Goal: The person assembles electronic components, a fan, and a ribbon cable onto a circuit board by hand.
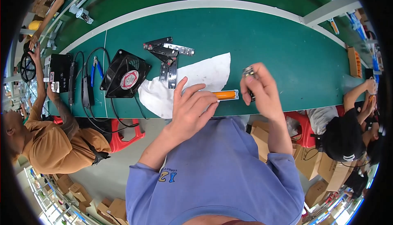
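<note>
My left hand [191,109] is closed on a narrow pale housing with an orange cylinder, battery-like, [226,95] lying in it. It rests at the table's near edge, beside a white cloth [208,73]. To its right, my right hand [264,91] is raised and pinches a slim circuit board [249,72] between thumb and fingers, apart from the housing. Part of the board is hidden by the fingers. Beyond the cloth lies a loose pile of several dark circuit-board strips [166,53].
Left of the cloth stands a black fan [126,75], then blue-handled cutters [96,70], a black adapter with cables [87,92] and a black box [60,73]. A small carton of orange parts [354,62] sits at the right end. Co-workers sit on both sides.
</note>
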The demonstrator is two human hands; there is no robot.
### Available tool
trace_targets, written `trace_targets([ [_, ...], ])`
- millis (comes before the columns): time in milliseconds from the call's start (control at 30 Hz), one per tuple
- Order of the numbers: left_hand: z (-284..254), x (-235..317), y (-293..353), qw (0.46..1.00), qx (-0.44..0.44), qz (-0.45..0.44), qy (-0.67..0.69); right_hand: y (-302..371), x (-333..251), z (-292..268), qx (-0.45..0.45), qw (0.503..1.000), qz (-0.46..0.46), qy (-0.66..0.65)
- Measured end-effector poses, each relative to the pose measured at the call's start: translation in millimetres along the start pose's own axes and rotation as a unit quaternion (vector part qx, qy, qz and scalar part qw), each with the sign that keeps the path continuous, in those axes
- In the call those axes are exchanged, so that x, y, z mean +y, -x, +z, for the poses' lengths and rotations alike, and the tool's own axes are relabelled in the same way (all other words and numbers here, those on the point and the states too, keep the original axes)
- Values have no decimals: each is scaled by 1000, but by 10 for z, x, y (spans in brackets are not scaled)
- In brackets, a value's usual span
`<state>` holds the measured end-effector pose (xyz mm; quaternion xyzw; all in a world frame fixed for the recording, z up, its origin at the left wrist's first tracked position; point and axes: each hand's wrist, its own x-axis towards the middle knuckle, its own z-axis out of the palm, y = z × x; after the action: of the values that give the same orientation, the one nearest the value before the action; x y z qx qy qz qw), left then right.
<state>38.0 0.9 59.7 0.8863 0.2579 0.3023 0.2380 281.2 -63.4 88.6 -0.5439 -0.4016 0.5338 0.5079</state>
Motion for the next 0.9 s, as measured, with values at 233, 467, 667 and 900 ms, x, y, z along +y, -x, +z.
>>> trace_targets([
  [233,-25,-52,-4,998,12,-38,52,80,-39,377,-34,984,41,168],
  [467,-25,-74,-8,1000,-1,-5,11,68,88,468,15,973,-75,216],
  [667,-15,-16,-26,1000,-6,-7,-22,89,117,464,70,977,-37,197],
  [900,-69,-64,-43,999,-40,-34,14,147,143,442,9,965,-178,193],
])
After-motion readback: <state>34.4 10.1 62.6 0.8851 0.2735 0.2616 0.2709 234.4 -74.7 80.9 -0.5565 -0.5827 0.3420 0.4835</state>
